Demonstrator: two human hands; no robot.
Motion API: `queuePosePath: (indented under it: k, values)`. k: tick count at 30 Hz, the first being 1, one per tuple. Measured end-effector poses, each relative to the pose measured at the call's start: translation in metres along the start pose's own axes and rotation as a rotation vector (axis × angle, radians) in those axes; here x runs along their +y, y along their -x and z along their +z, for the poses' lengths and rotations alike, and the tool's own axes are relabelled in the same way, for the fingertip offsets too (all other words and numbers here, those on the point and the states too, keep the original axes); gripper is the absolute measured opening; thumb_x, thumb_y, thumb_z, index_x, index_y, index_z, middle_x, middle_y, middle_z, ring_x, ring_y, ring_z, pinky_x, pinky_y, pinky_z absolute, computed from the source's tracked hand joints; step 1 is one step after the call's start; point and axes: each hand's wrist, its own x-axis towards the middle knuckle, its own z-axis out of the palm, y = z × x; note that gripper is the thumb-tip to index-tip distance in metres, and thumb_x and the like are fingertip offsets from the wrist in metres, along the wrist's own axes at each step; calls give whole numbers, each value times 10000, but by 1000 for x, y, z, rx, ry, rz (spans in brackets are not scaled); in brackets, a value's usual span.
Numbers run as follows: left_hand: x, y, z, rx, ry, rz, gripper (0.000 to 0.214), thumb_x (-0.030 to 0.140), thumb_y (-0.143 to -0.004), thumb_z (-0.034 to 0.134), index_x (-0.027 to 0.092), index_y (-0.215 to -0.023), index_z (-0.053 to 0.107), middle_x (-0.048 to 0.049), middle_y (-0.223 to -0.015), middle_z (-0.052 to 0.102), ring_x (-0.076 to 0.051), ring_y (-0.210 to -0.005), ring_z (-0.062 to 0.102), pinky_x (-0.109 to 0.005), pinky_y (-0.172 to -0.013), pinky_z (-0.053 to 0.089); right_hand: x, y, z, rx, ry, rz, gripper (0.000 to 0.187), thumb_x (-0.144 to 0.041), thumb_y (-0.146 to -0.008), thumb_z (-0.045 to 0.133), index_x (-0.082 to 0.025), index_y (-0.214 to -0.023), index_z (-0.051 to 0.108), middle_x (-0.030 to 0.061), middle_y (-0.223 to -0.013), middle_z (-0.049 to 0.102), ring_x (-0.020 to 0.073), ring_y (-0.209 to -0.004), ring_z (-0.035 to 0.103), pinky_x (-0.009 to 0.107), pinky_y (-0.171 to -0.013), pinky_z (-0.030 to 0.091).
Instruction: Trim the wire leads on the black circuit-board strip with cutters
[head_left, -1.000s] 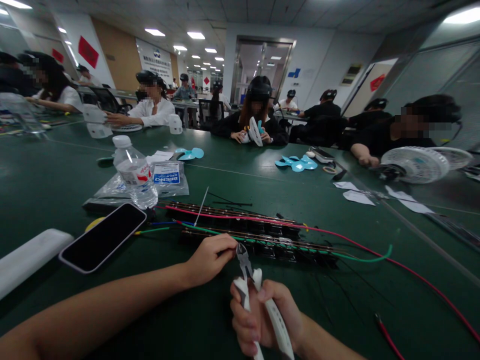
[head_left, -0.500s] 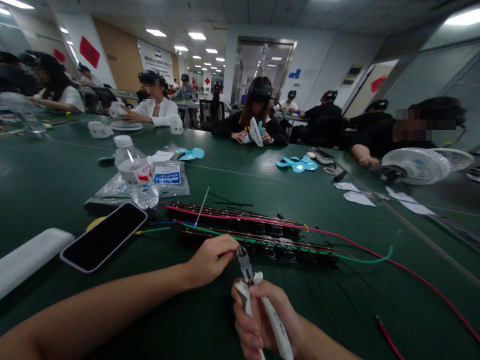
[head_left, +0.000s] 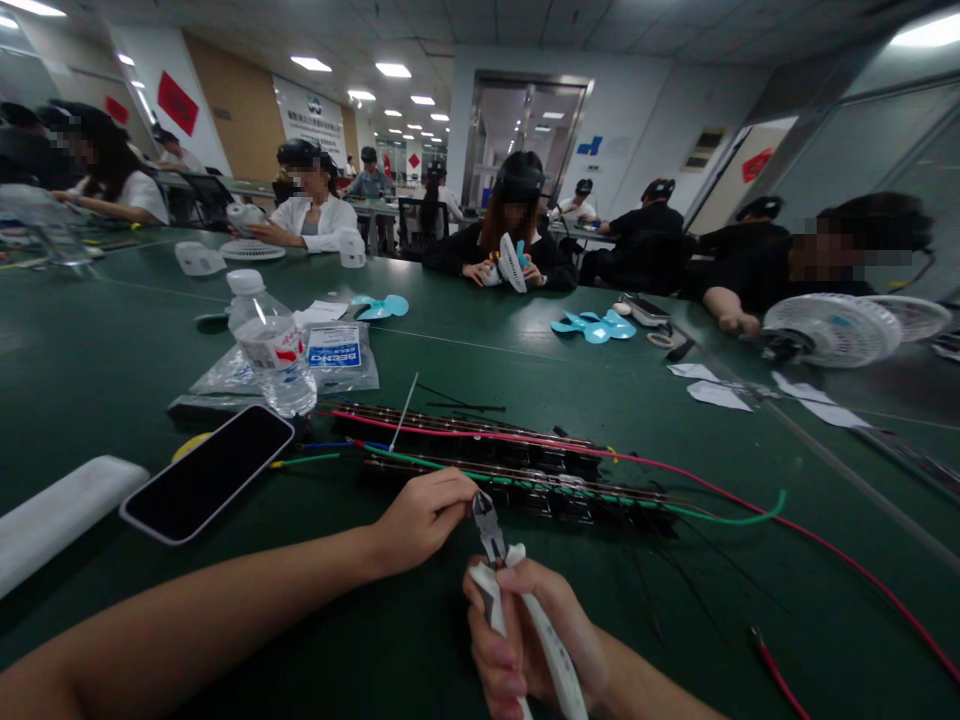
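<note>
Wrapped around white-handled diagonal cutters (head_left: pixel 489 525), the right hand (head_left: pixel 536 630) points them toward the left hand (head_left: pixel 412 522), whose fingertips (head_left: pixel 465 487) sit just beside their tip; whether they pinch anything, I cannot tell. Just beyond the grip, two black strips (head_left: pixel 551 505) carry green wire (head_left: pixel 724 519) and red wire (head_left: pixel 637 460); a smartphone (head_left: pixel 210 475) lies to its left.

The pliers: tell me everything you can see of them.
The pliers have a grey, metallic-looking head and white handles with grey parts, perhaps plastic. The right hand grips the handles, which stand apart. The head points forward, toward the black wired assembly, its tip close beside the left hand; whether they touch is unclear.
</note>
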Motion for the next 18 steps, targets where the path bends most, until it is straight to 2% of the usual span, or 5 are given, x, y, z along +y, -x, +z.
queuePosePath:
  k: [6, 11, 15, 18]
  values:
    - [0, 0, 0, 0, -7, 3, 238, 52, -847, 414, 129, -898, 633, -81, -889, 637, -158, -833, 585, -298, -771, 485, 0, 0, 1, -12, 1, -11, 249, -429, -809, 363, -197, -796, 452, -28, -553, 447, 103, -442, 415, 254, -478, 350]
    - [-2, 0, 1, 1, -30, -18, 224, 58, -851, 417, 125, -885, 628, -79, -876, 636, -157, -823, 581, -296, -769, 478, 0, -2, -3, -24, 9, -22, 270, -435, -787, 377, -182, -851, 447, -11, -564, 503, 123, -457, 454, 273, -494, 366]
    - [-2, 0, 1, 10, -21, -11, 220, 56, -848, 416, 124, -878, 623, -79, -863, 630, -155, -810, 580, -289, -754, 477, 0, -4, -4, -10, 43, -48, 328, -452, -759, 386, -150, -848, 480, 60, -642, 600, 175, -537, 538, 304, -557, 382]
    - [-1, 0, 1, 16, -19, -5, 212, 71, -852, 417, 125, -875, 621, -77, -840, 626, -154, -787, 577, -287, -732, 478, 0, -6, -2, 57, 82, -115, 418, -472, -750, 393, -84, -758, 549, 122, -690, 615, 167, -623, 546, 266, -597, 350]
